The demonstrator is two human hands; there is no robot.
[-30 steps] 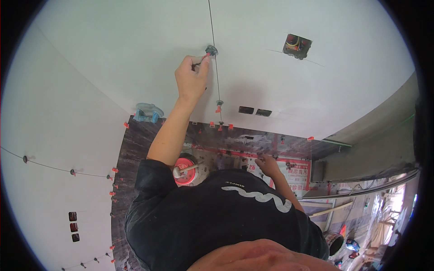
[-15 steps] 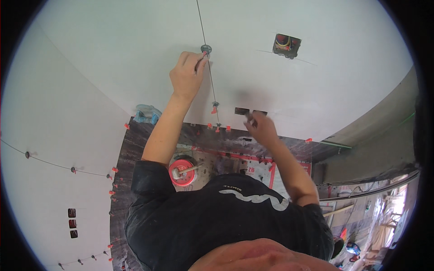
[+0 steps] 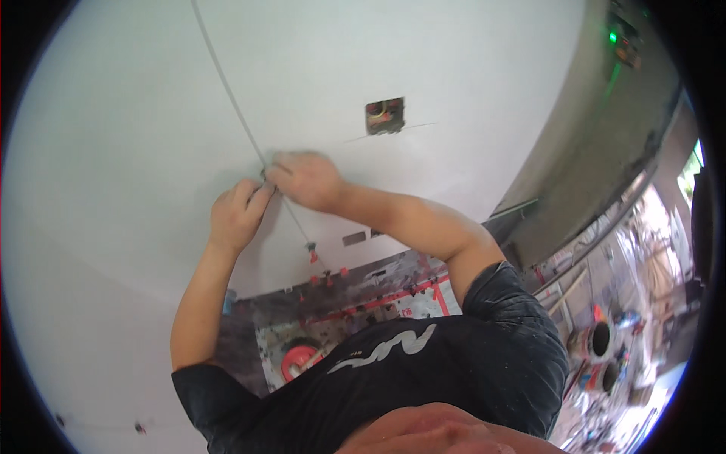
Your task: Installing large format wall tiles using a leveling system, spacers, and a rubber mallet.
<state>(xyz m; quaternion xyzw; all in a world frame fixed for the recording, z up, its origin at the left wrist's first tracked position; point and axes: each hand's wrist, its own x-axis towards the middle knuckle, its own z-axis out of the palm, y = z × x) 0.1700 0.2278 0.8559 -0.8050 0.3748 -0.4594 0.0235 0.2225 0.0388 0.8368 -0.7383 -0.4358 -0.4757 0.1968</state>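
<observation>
My wearer's left hand [image 3: 236,216] has its thumb and fingers drawn narrowly together, tips up against a small dark fitting [image 3: 263,174]; the fitting is mostly covered, so I cannot tell whether that hand is gripping it. The right hand [image 3: 306,180] comes in from the other side, fingers curled, fingertips right at the same spot; they are blurred, and I cannot make out what they hold, if anything. The fitting sits on a thin dark seam [image 3: 227,83] that runs slantwise down a broad pale wall [image 3: 454,60], and the two hands almost meet over it. Below the hands, on the same seam, I see a second clip [image 3: 311,248], dark on top with red beneath. Near it, a red clip [image 3: 343,270] marks the top edge of a dark marbled band [image 3: 355,287] along the wall's foot. Above and to the right of the hands is a square cutout [image 3: 386,116] with wires inside; lower down is a small rectangular opening [image 3: 353,239], near the right forearm [image 3: 386,210]. Beyond the band, on the floor, a round red lid [image 3: 295,353] carries a pale tool, partly hidden by the wearer's black T-shirt [image 3: 423,371]. Far right, a device with a green light [image 3: 613,36] stands out against a grey wall [image 3: 590,151], and buckets [image 3: 582,342] stand among clutter at lower right.
</observation>
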